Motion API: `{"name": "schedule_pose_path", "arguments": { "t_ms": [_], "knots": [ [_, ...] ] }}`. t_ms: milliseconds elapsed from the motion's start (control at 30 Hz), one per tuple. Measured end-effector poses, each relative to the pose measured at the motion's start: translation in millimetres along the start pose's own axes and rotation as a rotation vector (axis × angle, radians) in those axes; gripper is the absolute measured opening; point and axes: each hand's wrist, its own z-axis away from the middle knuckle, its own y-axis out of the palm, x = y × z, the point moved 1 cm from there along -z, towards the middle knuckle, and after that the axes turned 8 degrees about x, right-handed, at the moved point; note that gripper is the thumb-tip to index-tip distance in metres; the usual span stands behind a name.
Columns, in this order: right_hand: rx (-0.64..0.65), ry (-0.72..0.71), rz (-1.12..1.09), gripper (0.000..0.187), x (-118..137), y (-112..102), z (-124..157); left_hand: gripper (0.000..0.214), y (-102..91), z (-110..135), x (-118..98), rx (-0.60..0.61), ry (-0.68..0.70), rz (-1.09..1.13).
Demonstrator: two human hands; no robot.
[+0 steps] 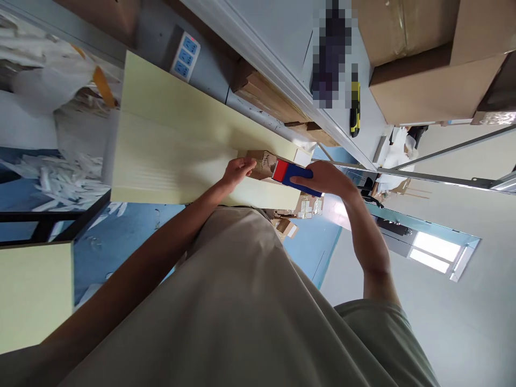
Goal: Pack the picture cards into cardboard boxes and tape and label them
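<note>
A small brown cardboard box (261,162) lies on the pale yellow tabletop (173,134), its printed or torn inner side partly showing. My left hand (238,171) is closed at the box's left end, thumb and fingers pinching its edge. In my right hand (324,178) is a flat blue and red box (296,176), gripped between thumb and fingers. Its red end meets the right end of the cardboard box; whether it is inside the opening I cannot tell. The fingers under the blue part are hidden.
A white power strip (186,56) is at the table's far edge. On the grey shelf above lies a yellow and black utility knife (355,110), near large cardboard cartons (435,88). White packing scraps (76,180) are heaped at the left. Cartons (286,227) stand on the blue floor.
</note>
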Motion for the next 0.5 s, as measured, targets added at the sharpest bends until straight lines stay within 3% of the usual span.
{"name": "schedule_pose_path", "arguments": {
  "t_ms": [200,500],
  "knots": [
    [0.023,0.053,0.085,0.067,12,-1,-16,0.053,5.1,-13,22,-0.070,-0.017,-0.040],
    [0.028,0.068,0.095,0.069,18,-1,-27,0.036,14.4,-27,34,-0.153,0.029,-0.188]
  ]
}}
